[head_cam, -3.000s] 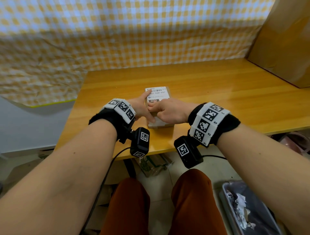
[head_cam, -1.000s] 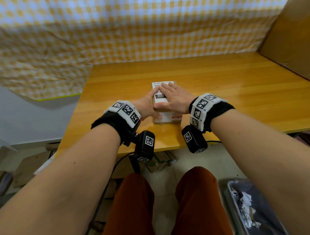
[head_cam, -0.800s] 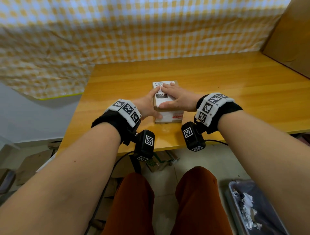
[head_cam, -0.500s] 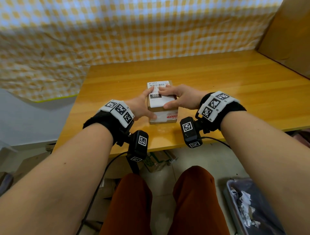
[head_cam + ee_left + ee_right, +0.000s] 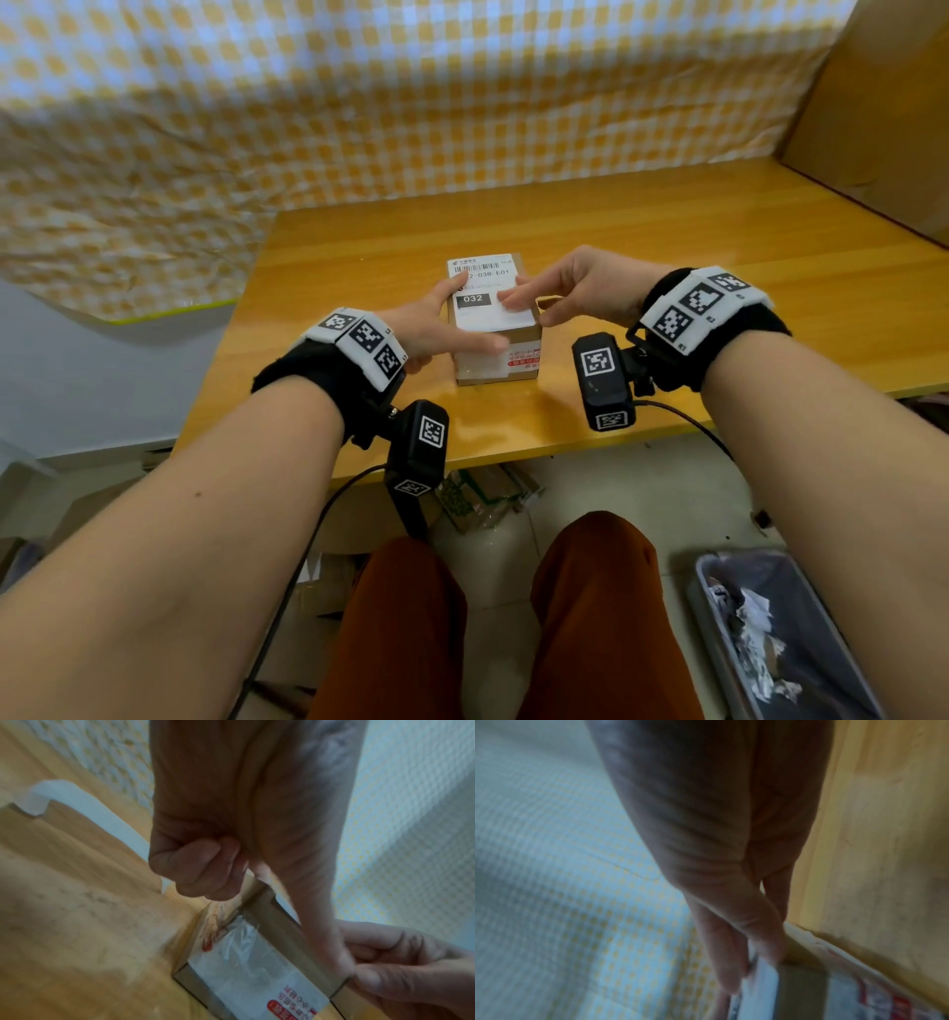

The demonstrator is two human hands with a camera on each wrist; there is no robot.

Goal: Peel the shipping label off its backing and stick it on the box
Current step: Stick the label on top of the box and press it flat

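Left hand [image 5: 431, 334] grips the box [image 5: 495, 354] from its left side — index on the label [image 5: 488, 298] on top, thumb across the near face, other fingers curled in beside it per the left wrist view. Right hand [image 5: 580, 288] is half open: fingertips rest on the label's right part, thumb by the box's right edge; whether it pinches anything I cannot tell, the right wrist view is blurred. Label lies flat on the box top, looks stuck. Box sits on the table [image 5: 667, 231], near the front edge, centre.

Likely step: pressing the label down, task close to done.

Risks: a hard push from the right could slide the light box left against the left hand, or skew it; a sticky fingertip lifting off could pull up a label corner; an unpressed edge may curl.

Room: bare wood left, right and behind the box. Front table edge close — a pull toward the body could tip the box off. Big cardboard panel [image 5: 883, 103] stands far right, well apart. Checked cloth [image 5: 359, 103] hangs behind.
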